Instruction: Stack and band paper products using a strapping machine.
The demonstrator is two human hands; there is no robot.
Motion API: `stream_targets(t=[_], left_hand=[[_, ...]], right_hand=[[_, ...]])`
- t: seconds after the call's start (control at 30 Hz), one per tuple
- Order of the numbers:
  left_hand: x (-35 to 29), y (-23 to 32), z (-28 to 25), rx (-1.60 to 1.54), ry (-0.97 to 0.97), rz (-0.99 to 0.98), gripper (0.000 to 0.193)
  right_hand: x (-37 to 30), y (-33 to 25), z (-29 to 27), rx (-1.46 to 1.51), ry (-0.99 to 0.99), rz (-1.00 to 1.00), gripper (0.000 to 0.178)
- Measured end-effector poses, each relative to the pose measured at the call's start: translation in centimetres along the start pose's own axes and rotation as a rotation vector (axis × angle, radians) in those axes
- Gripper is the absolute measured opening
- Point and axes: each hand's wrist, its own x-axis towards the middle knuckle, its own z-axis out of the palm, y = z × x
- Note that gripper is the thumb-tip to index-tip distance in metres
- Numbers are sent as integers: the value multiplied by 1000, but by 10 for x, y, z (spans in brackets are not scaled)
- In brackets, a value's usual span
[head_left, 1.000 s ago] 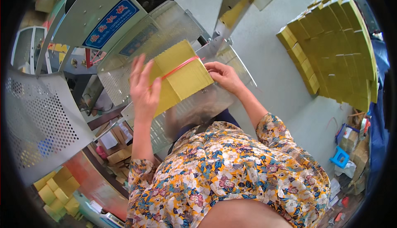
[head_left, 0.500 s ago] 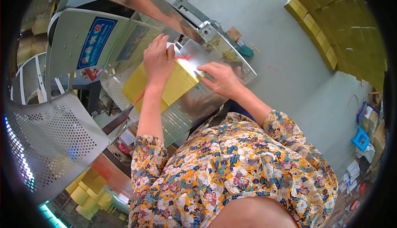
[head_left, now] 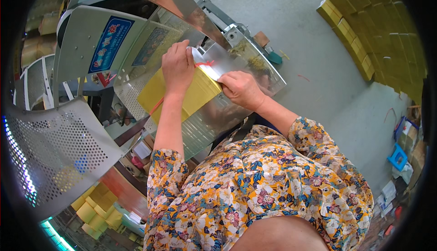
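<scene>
A block-shaped yellow paper bundle (head_left: 200,94) lies on the shiny metal bed (head_left: 264,71) of a machine. A thin red strap (head_left: 157,106) runs along it, passes beneath my left wrist and shows again at the bright far end. My left hand (head_left: 178,66) lies over the bundle's far left part, fingers together and bent around its edge, thumb toward the bright end. At the near right corner, my right hand (head_left: 239,88) is closed, fingertips pinching the corner. What exactly lies between those fingertips is hidden.
On the left stand a pale machine cover with a blue label (head_left: 109,44) and a perforated metal guard (head_left: 63,155). A slanted metal panel (head_left: 182,5) rises beyond my hands. Stacked yellow bundles (head_left: 364,28) stand at far right, with a blue plastic stool (head_left: 397,155) nearer.
My right hand's fingers have closed from a looser, spread pose onto the bundle's corner. My left hand stays on the bundle. The whole view has shifted slightly.
</scene>
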Motion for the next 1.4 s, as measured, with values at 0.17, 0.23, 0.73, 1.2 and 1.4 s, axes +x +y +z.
stream_targets(t=[0.17,0.23,0.73,1.2,1.4], left_hand=[[4,2,1,-25,-1,13,22],[6,3,2,-13,-29,3,21],[-157,-104,-70,-848,707,-761,49],[-182,-74,-39,-1798,267,-925,68],[-170,-130,-9,-1636,240,-941,58]], right_hand=[[-8,0,6,32,87,2,11],[-9,-1,9,21,112,10,12],[45,13,12,783,21,559,37],[54,-14,56,830,97,852,27],[46,32,50,476,45,637,20]])
